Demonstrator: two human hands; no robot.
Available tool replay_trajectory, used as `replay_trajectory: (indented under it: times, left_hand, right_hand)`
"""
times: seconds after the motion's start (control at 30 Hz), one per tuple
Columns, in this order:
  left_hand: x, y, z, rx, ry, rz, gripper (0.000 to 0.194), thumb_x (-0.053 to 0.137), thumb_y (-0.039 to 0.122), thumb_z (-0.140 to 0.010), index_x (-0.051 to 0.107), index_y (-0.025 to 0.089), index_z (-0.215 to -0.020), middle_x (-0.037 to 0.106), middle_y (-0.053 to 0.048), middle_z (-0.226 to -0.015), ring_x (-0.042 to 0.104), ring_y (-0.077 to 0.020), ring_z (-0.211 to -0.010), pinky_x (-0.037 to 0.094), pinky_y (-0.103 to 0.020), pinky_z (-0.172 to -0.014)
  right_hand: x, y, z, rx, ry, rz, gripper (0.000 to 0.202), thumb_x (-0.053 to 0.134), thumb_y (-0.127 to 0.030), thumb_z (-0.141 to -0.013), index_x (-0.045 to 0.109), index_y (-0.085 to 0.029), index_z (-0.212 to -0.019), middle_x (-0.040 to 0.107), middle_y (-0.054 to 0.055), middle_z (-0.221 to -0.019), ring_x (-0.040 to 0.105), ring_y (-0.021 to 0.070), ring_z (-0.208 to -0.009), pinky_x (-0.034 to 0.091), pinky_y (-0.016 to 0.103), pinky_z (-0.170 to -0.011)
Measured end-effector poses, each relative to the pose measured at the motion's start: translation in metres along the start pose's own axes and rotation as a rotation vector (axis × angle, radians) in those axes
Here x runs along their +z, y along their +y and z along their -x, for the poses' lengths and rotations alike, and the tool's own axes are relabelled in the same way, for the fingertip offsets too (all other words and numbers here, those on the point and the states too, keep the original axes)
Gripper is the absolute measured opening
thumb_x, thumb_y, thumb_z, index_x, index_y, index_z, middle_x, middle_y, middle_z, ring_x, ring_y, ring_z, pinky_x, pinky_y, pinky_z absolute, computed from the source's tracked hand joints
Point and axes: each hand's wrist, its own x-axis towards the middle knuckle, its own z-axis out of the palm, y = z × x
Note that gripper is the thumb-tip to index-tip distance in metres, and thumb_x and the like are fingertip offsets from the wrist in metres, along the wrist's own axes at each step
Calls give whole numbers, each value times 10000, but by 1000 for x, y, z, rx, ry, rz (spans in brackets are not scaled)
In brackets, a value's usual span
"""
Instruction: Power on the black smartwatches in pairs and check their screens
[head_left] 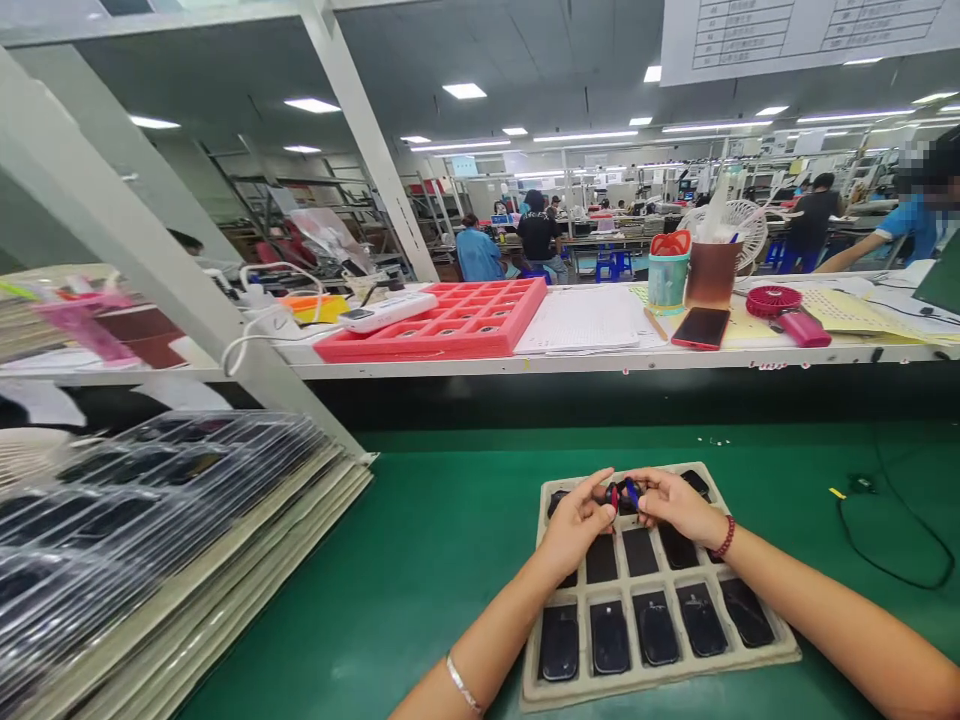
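Observation:
Over the far rows of a beige compartment tray [660,686], my two hands meet close together. The fingers of my left hand [574,525] pinch a small dark piece with a red part [614,496]. My right hand [679,505] pinches a dark piece with a blue part [633,493], right beside the red one. Whether these are one item or two, I cannot tell. Flat black rounded devices [610,637] lie in the tray's compartments, some hidden under my hands.
The tray rests on a green work surface [420,580]. Stacked trays [195,510] of dark devices stand at left. A thin black cable [892,570] lies at right. The shelf above bears a red compartment tray [420,345], papers [581,320], a phone [701,327] and a cup [669,278]. Other people sit beyond.

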Motion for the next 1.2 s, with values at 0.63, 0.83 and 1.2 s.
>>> replay_trajectory:
  times: [0.63,0.83,1.2]
  left_hand:
    - [4,4,3,41,-19,-174,510,632,331,-731,488,174,-1194,530,-65,-974,479,-62,-555,459,-233,-544]
    - [3,3,2,38,-24,-165,485,632,340,-733,502,177,-1171,530,-61,-963,479,-66,-556,458,-232,-537]
    - [3,2,2,18,-30,-137,514,648,350,-719,485,179,-1176,542,-61,-963,490,-71,-559,447,-235,-545]
  right_hand:
    - [7,-8,3,-82,-63,176,345,643,-282,-724,563,-183,-1045,496,-44,-640,451,83,-476,423,230,-498]
    - [8,-8,3,-82,-57,195,335,634,-239,-716,565,-181,-1038,488,-50,-623,455,87,-482,403,224,-493]
    - [8,-4,3,-85,-24,169,349,662,-237,-700,570,-183,-1032,540,-31,-701,455,77,-497,391,220,-495]
